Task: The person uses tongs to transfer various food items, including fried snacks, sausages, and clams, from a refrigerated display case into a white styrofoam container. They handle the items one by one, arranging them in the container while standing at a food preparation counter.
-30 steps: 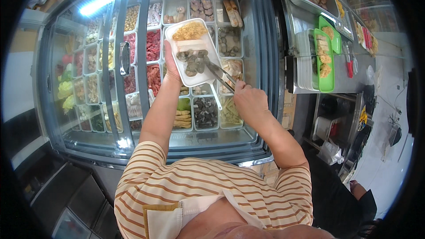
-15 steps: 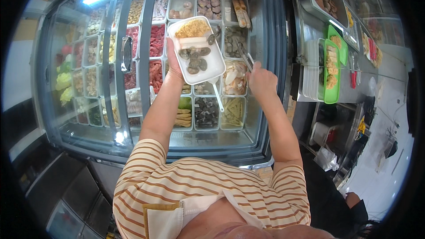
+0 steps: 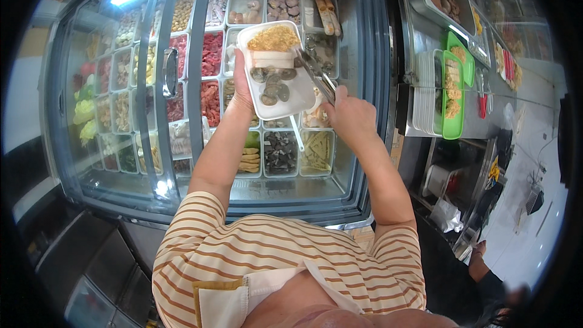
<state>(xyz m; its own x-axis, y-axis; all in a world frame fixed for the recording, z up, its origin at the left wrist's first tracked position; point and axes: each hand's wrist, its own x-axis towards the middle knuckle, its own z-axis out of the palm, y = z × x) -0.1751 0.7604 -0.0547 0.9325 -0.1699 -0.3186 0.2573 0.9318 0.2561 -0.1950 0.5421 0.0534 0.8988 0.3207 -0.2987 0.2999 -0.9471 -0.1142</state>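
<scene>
Gripping a white tray (image 3: 285,94) in the left hand (image 3: 242,88), the right hand (image 3: 351,115) clasps metal tongs (image 3: 317,71).

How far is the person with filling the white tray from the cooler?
Done: the white tray already carries a yellow heap and dark round pieces. In hand: the left hand holds the tray over the cooler bins; the right hand grips metal tongs at the tray's edge. Left: part of the tray is bare.
</scene>
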